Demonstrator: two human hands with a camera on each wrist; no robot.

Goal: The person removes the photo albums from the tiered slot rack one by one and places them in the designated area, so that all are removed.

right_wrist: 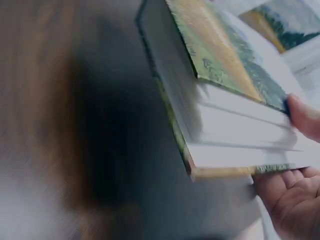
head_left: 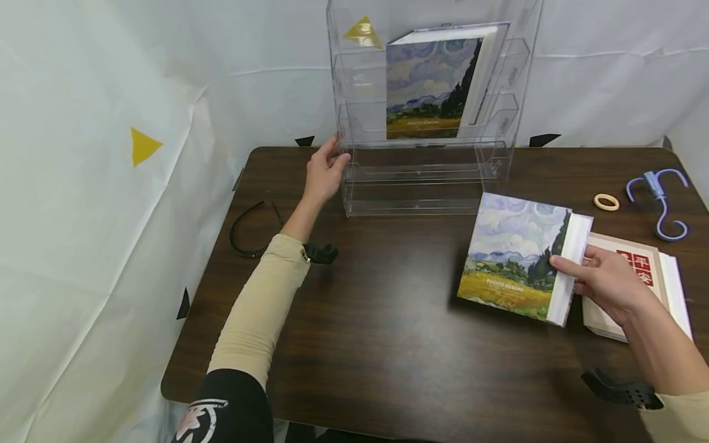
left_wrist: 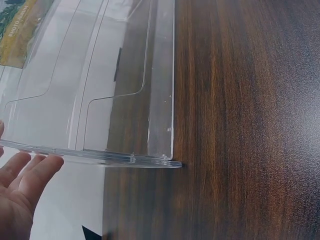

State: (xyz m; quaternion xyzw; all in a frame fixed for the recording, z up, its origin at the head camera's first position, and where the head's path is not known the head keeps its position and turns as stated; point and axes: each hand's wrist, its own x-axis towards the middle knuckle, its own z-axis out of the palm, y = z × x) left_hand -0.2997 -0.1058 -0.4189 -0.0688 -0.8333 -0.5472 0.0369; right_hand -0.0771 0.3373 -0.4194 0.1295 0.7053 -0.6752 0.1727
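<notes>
Gripping a blue-and-yellow album (head_left: 515, 258), the right hand (head_left: 615, 283) is hovering front-right of the clear-plastic rack (head_left: 415, 175) the left hand (head_left: 325, 173) is pinching.

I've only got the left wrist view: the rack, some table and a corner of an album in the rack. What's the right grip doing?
Observer: The right grip holds an album by its white-edged side, thumb on top.

Operator: My view shows only a corner of the one in the rack. Do the covers match?

Observer: Yes, the racked album shows the same painting: a yellow field under a swirling sky.

Operator: Anything else near the right grip?

Observer: A book with red characters lies on the table, partly hidden by that grip and forearm.
</notes>
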